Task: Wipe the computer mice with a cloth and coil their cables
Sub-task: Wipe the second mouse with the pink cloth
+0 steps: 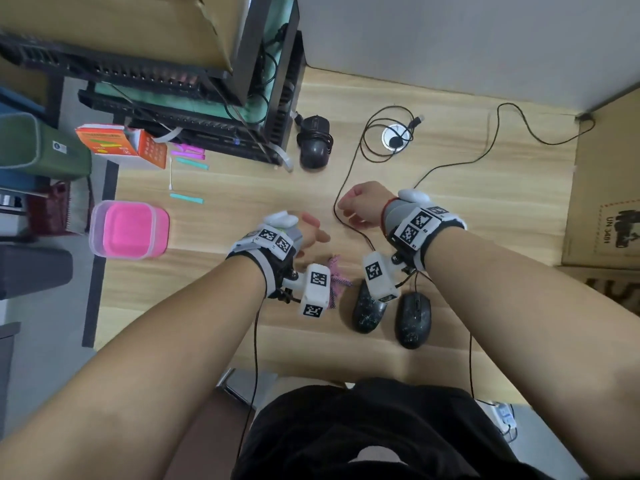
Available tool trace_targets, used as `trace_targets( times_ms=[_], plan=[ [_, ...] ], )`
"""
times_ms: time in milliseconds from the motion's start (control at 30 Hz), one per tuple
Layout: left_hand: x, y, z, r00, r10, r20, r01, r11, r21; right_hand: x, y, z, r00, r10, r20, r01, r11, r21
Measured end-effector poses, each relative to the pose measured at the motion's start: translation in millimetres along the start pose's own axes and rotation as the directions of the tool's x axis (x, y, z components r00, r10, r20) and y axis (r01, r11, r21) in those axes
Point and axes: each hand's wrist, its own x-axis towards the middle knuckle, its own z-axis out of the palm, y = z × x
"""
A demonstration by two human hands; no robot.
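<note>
Two black speckled mice lie side by side near the desk's front edge, one on the left (pixel 369 311) and one on the right (pixel 412 318). A third black mouse (pixel 313 143) sits further back with its cable wound around it. A long black cable (pixel 349 161) runs from a loose loop near the desk grommet down to my right hand (pixel 360 206), which is curled and pinches it. My left hand (pixel 311 233) hovers beside it with fingers straight, holding nothing. A small pink striped cloth (pixel 334 282) lies on the desk between my wrists, partly hidden.
A pink plastic container (pixel 130 230) stands at the desk's left edge. Behind it are an orange box (pixel 121 143), teal sticks (pixel 187 198) and a black equipment rack (pixel 207 98). A cardboard box (pixel 606 202) borders the right side. Another cable (pixel 536 133) trails to the back right.
</note>
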Motion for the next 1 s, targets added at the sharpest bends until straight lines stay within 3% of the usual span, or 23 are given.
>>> trace_targets(
  times_ms=[100,233,367,433,500,567,667,800,867,1000],
  plan=[
    [5.9,-24.7,16.3,0.993,-0.015,0.115,0.021,0.999,-0.049,-8.5,21.4,5.4,0.999,0.027,0.043,-0.028,0.999,0.027],
    [13.1,-47.8,35.7,0.997,0.070,0.033,-0.075,0.980,0.186,-17.9,41.6,9.9,0.997,0.027,0.068,-0.028,0.999,0.022],
    [10.5,-59.1,43.7,0.998,0.054,-0.029,-0.046,0.975,0.218,-28.0,62.3,12.4,0.996,-0.001,0.088,-0.006,0.998,0.070],
    [3.8,-58.4,42.0,0.999,0.032,0.040,-0.031,0.999,-0.023,-34.3,69.1,12.4,0.992,-0.039,0.122,0.030,0.997,0.069],
    [-5.2,-49.3,40.7,0.996,-0.006,0.084,0.033,0.946,-0.321,-40.9,71.2,13.2,0.981,-0.081,0.175,0.081,0.997,0.006],
    [-17.2,-36.3,42.6,1.000,-0.004,0.029,0.018,0.875,-0.484,-53.1,73.2,12.2,0.966,-0.128,0.222,0.135,0.991,-0.015],
    [-30.8,-14.9,47.2,0.996,0.084,0.019,-0.053,0.778,-0.626,-64.7,72.6,5.2,0.960,-0.190,0.207,0.162,0.976,0.142],
    [-30.2,-13.9,59.0,0.996,0.081,-0.048,-0.094,0.844,-0.528,-73.3,82.1,-12.5,0.992,-0.117,0.048,0.098,0.950,0.296],
    [-21.4,-23.5,72.3,0.998,0.025,-0.056,-0.045,0.917,-0.397,-74.2,96.4,-22.8,0.999,-0.040,-0.027,0.046,0.956,0.291],
    [-22.7,-47.2,106.4,1.000,0.016,-0.023,-0.017,1.000,-0.020,-75.1,127.4,-22.1,0.998,0.064,0.012,-0.065,0.968,0.244]
  ],
)
